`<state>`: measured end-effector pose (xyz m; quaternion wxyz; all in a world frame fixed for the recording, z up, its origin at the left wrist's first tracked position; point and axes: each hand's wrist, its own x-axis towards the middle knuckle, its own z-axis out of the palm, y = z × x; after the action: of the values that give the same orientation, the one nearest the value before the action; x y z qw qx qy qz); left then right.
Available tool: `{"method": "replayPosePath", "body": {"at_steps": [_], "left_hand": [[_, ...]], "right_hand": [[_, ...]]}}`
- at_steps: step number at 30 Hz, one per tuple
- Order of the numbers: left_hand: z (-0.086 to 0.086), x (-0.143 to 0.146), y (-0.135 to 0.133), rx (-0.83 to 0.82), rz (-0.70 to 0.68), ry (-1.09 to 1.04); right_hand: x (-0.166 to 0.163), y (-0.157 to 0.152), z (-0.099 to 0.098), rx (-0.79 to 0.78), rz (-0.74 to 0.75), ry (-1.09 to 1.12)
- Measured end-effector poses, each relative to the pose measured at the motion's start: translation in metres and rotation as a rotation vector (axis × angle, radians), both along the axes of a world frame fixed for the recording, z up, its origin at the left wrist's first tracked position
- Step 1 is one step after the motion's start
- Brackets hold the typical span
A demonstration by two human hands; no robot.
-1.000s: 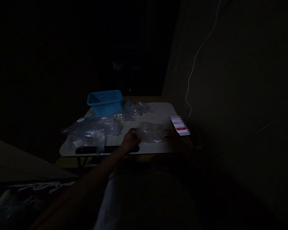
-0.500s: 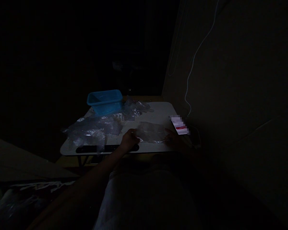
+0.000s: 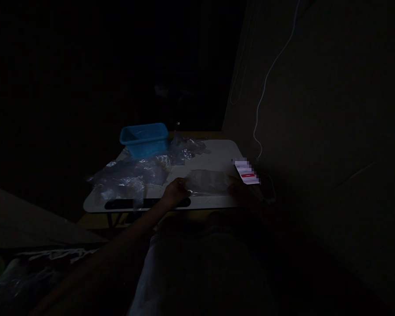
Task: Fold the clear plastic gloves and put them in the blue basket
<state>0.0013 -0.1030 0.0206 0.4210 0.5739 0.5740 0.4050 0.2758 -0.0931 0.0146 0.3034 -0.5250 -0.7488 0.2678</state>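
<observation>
"Where's the piece of clear plastic (image 3: 209,182)?"
"Over the worktop (image 3: 217,151); the left hand (image 3: 175,192) has its grip closed on one edge."
"And the right hand (image 3: 239,192)?"
"At the opposite edge, grip too dark to tell."

The right hand (image 3: 239,191) lies in shadow, its hold on the clear plastic sheet (image 3: 207,181) too dark to tell. Blocky pixels mask parts of the phone (image 3: 246,171). The view's top edge cuts off the white cable (image 3: 266,79).

A garment (image 3: 145,274), pale along its left edge, deep in shadow elsewhere, is worn with left hand (image 3: 175,191) and forearm (image 3: 136,230) bare.
</observation>
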Motion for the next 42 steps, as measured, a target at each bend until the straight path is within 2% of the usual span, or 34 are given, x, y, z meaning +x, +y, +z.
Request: {"method": "replayPosePath", "body": {"at_steps": [3,5,7,9,11,16,24,27,32,38,42], "left_hand": [[0.008,0.002,-0.007,0.122,0.037,0.316],[0.014,0.006,-0.016,0.284,0.008,0.589],[0.018,0.014,-0.026,0.452,-0.164,0.770],[0.016,0.024,-0.035,0.594,-0.373,0.849],[0.010,0.034,-0.040,0.611,-0.465,0.924],[-0.006,0.045,-0.042,0.514,-0.449,1.085],[-0.009,0.048,-0.046,0.458,-0.335,1.174],[-0.013,0.049,-0.046,0.481,-0.277,1.161],[-0.016,0.050,-0.046,0.466,-0.263,1.167],[-0.014,0.045,-0.049,0.480,-0.257,1.125],[-0.002,0.041,-0.040,0.487,-0.256,1.063]], "right_hand": [[-0.005,-0.004,0.002,-0.011,-0.061,-0.016],[-0.007,-0.007,0.005,0.017,-0.069,-0.033],[-0.007,-0.010,0.005,0.050,-0.083,-0.044],[-0.006,-0.012,0.003,0.067,-0.086,-0.054],[-0.005,-0.012,0.001,0.078,-0.085,-0.061],[-0.004,-0.014,-0.003,0.074,-0.091,-0.044],[-0.008,-0.009,-0.003,0.047,-0.127,0.025],[-0.012,-0.004,-0.003,0.041,-0.082,0.086],[-0.014,-0.003,-0.001,0.004,0.004,0.092],[-0.003,-0.002,0.005,0.033,0.031,-0.104],[-0.004,-0.008,0.008,0.201,-0.039,-0.255]]}}
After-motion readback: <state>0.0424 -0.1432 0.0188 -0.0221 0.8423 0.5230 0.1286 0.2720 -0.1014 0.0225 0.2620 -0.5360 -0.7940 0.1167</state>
